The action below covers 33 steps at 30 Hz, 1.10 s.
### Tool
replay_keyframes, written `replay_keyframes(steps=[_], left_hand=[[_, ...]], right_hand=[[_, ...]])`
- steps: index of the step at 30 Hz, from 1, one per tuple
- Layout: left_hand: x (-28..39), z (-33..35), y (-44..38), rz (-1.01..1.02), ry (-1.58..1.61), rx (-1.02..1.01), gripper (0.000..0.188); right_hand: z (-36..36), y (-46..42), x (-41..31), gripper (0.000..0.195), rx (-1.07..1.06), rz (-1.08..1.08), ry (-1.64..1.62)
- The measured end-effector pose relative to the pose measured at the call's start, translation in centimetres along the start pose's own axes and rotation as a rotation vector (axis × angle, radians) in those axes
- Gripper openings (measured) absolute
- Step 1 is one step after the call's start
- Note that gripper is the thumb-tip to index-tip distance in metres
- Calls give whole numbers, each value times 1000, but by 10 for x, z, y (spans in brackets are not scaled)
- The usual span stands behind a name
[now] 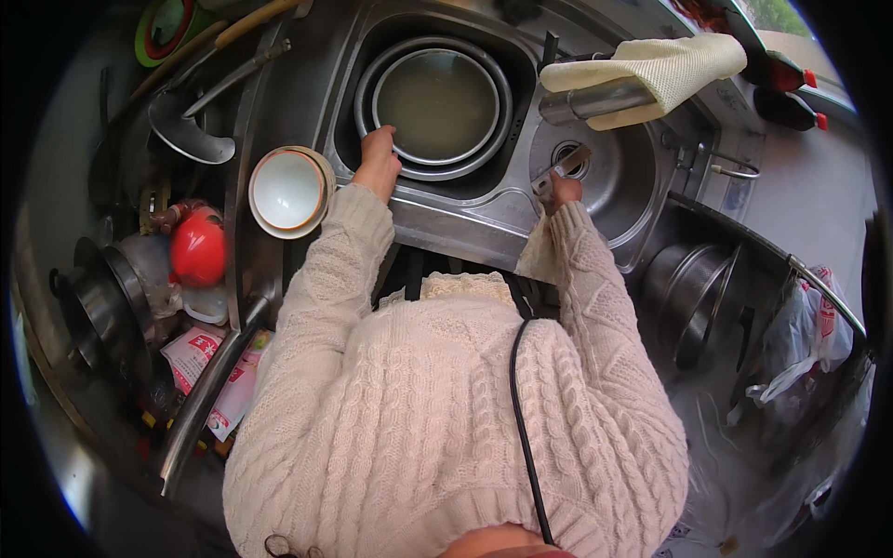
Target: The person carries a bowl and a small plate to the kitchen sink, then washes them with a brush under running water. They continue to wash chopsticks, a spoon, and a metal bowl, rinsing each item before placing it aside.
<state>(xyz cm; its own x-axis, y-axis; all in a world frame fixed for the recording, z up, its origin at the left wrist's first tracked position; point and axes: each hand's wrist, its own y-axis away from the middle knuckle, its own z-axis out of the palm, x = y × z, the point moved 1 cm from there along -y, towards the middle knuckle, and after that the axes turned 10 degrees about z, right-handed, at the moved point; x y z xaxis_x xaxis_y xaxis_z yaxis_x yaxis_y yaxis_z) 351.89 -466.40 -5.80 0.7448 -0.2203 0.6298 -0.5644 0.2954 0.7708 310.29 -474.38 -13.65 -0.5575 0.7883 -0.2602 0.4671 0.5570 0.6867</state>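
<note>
My left hand (pixel 379 162) rests at the lower left rim of a round metal basin (pixel 506 115), its fingertips near the rim of an inner metal bowl that holds cloudy water (pixel 436 104). Both vessels stand in the left bowl of a stainless steel sink. Over the right sink bowl (pixel 621 188), my right hand (pixel 566 190) is closed on a flat metal kitchen tool (pixel 543 183), whose exact kind I cannot tell. A brownish end of it lies over the drain. A pale cloth (pixel 541 247) hangs below that hand at the sink's front edge.
Stacked bowls (pixel 286 190) stand left of the sink. A cream cloth (pixel 670 70) drapes over the faucet (pixel 593 101). Dark bottles with red caps (pixel 792 108) are at the upper right. Pots (pixel 104 300) and a red round object (pixel 198 247) lie left; a metal strainer (pixel 687 293) stands right.
</note>
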Motion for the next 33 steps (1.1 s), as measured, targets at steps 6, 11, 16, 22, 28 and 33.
replay_keyframes(steps=[6,11,16,22,28,33], left_hand=[[-6,25,1,-23,-78,-91,37],[-9,-1,-29,-67,-130,-34,25],[9,8,30,-73,-294,-80,21],[2,5,61,77,-260,-204,27],[16,19,80,217,-205,-391,24],[34,21,78,365,-346,-336,17]], right_hand=[[23,-42,21,35,-120,14,-138],[9,-29,18,29,-135,35,-302],[-47,37,1,16,-552,86,-532],[-78,104,-14,12,-551,-68,-601],[-85,146,-24,12,-587,-195,-577],[-80,187,-37,16,-598,-270,-561]])
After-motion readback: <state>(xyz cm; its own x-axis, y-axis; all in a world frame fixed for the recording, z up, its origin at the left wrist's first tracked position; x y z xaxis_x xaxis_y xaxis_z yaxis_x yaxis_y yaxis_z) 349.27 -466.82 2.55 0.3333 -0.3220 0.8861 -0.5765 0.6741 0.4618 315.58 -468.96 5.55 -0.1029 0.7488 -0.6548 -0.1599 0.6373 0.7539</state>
